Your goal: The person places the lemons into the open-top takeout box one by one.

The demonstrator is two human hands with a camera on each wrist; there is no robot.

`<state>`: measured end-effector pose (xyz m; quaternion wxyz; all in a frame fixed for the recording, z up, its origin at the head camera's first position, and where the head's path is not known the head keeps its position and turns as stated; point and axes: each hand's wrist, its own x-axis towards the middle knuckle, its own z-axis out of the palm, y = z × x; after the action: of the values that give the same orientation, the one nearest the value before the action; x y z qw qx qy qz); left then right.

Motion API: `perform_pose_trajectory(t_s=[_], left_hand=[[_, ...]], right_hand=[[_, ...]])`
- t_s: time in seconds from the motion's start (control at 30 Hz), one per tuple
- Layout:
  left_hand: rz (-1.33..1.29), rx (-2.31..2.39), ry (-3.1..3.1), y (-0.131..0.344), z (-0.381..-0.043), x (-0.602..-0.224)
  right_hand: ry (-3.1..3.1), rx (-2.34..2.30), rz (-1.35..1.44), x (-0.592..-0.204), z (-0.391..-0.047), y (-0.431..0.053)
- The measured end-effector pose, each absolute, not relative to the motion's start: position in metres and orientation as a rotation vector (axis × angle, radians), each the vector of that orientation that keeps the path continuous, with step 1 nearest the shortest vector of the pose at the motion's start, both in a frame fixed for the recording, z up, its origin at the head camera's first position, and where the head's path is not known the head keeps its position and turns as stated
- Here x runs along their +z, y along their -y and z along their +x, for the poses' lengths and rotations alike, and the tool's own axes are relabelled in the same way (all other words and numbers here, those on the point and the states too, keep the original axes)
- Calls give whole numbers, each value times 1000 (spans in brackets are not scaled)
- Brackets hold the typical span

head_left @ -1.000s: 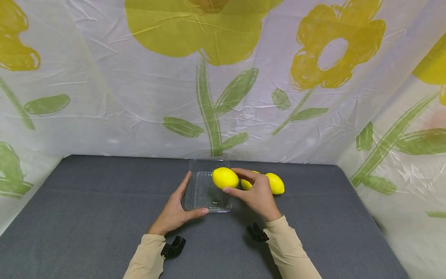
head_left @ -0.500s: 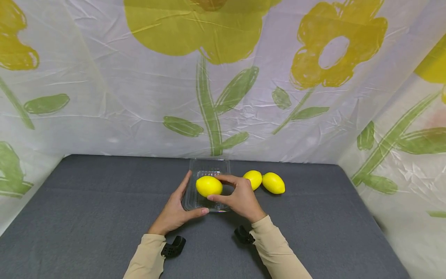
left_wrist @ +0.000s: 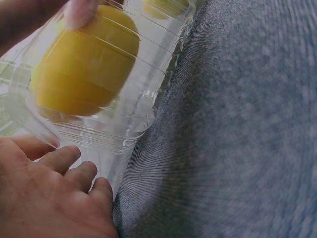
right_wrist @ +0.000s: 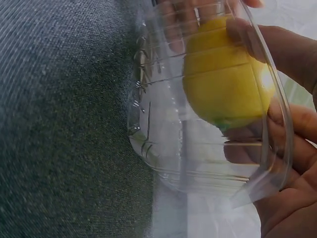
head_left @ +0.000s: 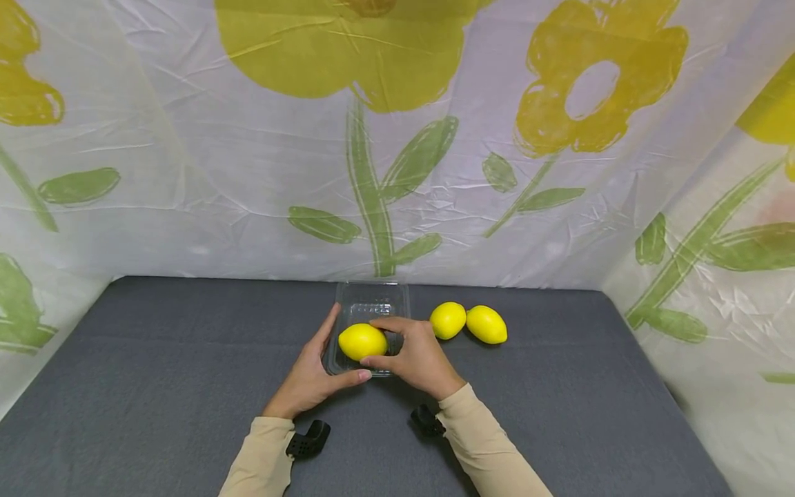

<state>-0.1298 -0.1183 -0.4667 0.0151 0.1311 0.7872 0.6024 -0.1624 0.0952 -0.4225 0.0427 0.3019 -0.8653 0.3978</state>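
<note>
Over the clear plastic container point(head_left: 373, 293) my right hand point(head_left: 417, 355) pinches a lemon point(head_left: 362, 342) between thumb and fingers. Through the clear wall in the right wrist view, the lemon point(right_wrist: 223, 79) appears inside the container, off its floor. My left hand point(head_left: 310, 378) rests against the container's near left corner, its fingers along the left side and its thumb along the front edge. In the left wrist view, loosely bent fingers of the left hand point(left_wrist: 59, 188) lie by the container wall. Two more lemons, one on the left point(head_left: 448, 320) and one on the right point(head_left: 487, 324), lie right of the container.
A dark grey cloth covers the table point(head_left: 186, 359). Behind it hangs a pale curtain point(head_left: 236, 235) with printed yellow flowers. The container's raised lid stands at its far side, close to the table's back edge. Each wrist wears a black camera mount.
My right hand has carried the lemon left and down, into the container's near part. Both other lemons are now in fuller view. The left hand has stayed at the container.
</note>
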Motion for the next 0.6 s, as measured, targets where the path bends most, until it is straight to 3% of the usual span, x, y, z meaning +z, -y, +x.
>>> perform_pose_trajectory(t_s=[0.6], left_hand=[[389, 1860, -2457, 118, -129, -466]], right_hand=[[2819, 1027, 1078, -416, -164, -96]])
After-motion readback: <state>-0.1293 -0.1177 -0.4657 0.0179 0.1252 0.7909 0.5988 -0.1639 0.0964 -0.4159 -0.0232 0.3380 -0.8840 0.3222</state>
